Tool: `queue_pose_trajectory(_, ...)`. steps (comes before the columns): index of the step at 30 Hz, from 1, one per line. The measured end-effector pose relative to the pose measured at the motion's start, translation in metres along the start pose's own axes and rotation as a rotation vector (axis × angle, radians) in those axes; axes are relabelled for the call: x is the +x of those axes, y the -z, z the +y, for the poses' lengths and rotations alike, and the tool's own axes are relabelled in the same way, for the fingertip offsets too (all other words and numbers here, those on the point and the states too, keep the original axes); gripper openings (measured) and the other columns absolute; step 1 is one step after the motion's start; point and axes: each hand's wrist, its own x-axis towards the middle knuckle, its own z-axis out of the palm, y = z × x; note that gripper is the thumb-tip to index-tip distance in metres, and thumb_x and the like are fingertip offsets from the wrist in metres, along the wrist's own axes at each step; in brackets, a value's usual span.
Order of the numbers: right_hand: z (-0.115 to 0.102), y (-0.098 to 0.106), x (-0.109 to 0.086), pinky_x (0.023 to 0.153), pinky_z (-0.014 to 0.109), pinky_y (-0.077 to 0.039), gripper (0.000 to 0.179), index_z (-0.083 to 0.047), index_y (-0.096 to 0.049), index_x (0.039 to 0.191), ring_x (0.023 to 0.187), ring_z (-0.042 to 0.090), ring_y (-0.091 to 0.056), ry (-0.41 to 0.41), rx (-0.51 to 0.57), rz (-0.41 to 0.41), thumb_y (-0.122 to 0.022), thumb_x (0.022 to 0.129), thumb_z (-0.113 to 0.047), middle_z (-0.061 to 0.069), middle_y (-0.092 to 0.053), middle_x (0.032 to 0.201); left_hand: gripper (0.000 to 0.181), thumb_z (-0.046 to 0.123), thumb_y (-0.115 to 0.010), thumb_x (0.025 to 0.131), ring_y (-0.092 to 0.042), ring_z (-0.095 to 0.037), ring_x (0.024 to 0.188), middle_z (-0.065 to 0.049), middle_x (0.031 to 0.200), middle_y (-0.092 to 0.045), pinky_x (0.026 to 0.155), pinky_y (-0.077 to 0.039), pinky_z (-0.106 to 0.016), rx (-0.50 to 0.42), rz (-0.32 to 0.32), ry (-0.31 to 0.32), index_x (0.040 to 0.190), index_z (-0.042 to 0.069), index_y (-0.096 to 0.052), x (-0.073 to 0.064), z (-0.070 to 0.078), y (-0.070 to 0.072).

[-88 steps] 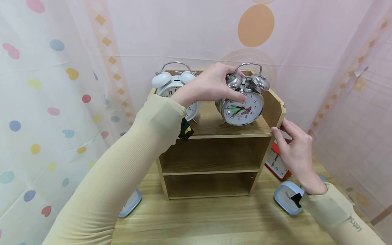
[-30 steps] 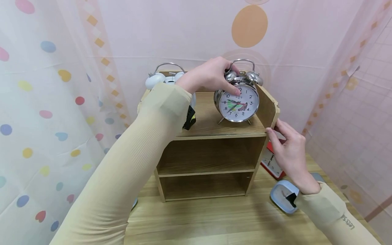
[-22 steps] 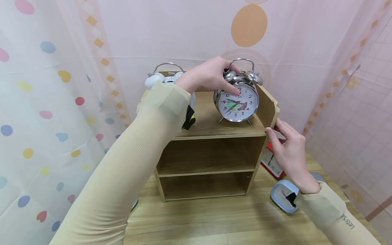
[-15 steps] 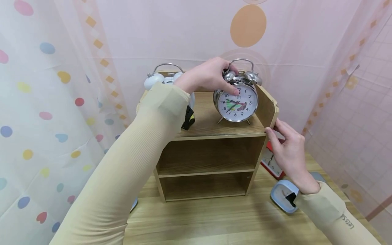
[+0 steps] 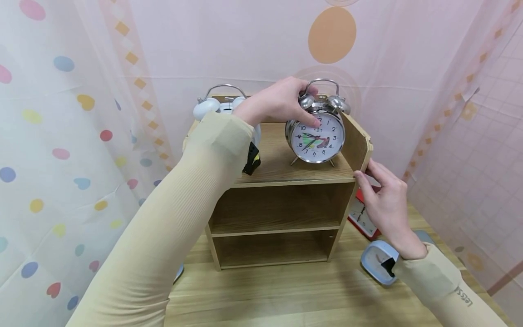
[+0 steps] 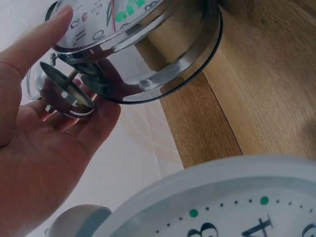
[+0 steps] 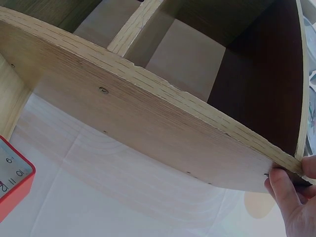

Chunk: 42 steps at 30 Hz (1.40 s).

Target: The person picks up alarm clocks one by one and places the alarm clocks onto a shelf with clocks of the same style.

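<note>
A silver twin-bell alarm clock (image 5: 315, 136) stands upright on the top board of a small wooden shelf (image 5: 282, 230), near its right side. My left hand (image 5: 282, 101) grips it by the upper left, thumb on the face's edge and fingers behind the left bell. In the left wrist view the fingers curl around that bell beside the clock's metal casing (image 6: 163, 64). With thumb and fingers, my right hand (image 5: 386, 200) pinches the front edge of the shelf's right side panel (image 7: 148, 106). A white twin-bell alarm clock (image 5: 206, 108) stands on the left, mostly hidden by my left arm.
A red square clock (image 5: 362, 218) sits on the table (image 5: 261, 295) right of the shelf, partly behind my right hand. Nearer lies a light blue clock (image 5: 377, 261). Another blue edge (image 5: 178, 272) shows by my left sleeve. A patterned curtain (image 5: 261, 41) hangs behind.
Since the earliest frame the view has shifted slightly, and the silver clock's face has turned a little and sits more upright. Over the last second, nothing visibly moves; both hands keep their holds.
</note>
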Motion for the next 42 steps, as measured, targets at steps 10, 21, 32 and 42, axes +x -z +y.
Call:
queue_pose_trajectory(10, -0.001, -0.001, 0.001, 0.075, -0.007, -0.047, 0.036, 0.003, -0.069, 0.135, 0.104, -0.031, -0.053, -0.003, 0.003, -0.007, -0.069, 0.1, -0.003, 0.027, -0.075, 0.121, 0.09, 0.037, -0.081, 0.092, -0.052, -0.02, 0.146, -0.009, 0.162, -0.051, 0.125, -0.044, -0.03, -0.026, 0.05, -0.004, 0.165, 0.013, -0.033, -0.003, 0.001, 0.002)
queue_pose_trajectory(21, 0.001, -0.001, 0.002, 0.076, -0.006, -0.047, 0.034, 0.005, -0.07, 0.133, 0.103, -0.031, -0.054, 0.006, 0.011, 0.001, -0.07, 0.099, -0.001, 0.028, -0.075, 0.119, 0.092, 0.06, -0.068, 0.096, -0.033, -0.017, 0.162, 0.003, 0.174, -0.034, 0.135, -0.03, -0.033, -0.004, 0.122, 0.006, 0.169, 0.022, -0.026, -0.01, 0.006, 0.008)
queue_pose_trajectory(32, 0.003, 0.002, 0.003, 0.076, -0.007, -0.047, 0.036, 0.004, -0.069, 0.134, 0.103, -0.031, -0.054, 0.014, 0.003, 0.0, -0.07, 0.098, 0.0, 0.028, -0.075, 0.119, 0.089, 0.063, -0.065, 0.096, -0.028, -0.012, 0.163, 0.009, 0.175, -0.03, 0.135, -0.026, -0.03, 0.05, 0.169, -0.017, 0.168, 0.026, -0.027, -0.025, 0.006, 0.014)
queue_pose_trajectory(42, 0.003, 0.004, 0.003, 0.075, -0.007, -0.046, 0.035, 0.002, -0.069, 0.135, 0.104, -0.032, -0.052, 0.003, -0.007, -0.008, -0.069, 0.1, -0.003, 0.027, -0.075, 0.122, 0.09, 0.063, -0.064, 0.097, -0.018, -0.006, 0.165, 0.013, 0.176, -0.023, 0.137, -0.016, -0.027, 0.082, 0.247, -0.029, 0.169, 0.027, -0.023, -0.047, 0.0, 0.022)
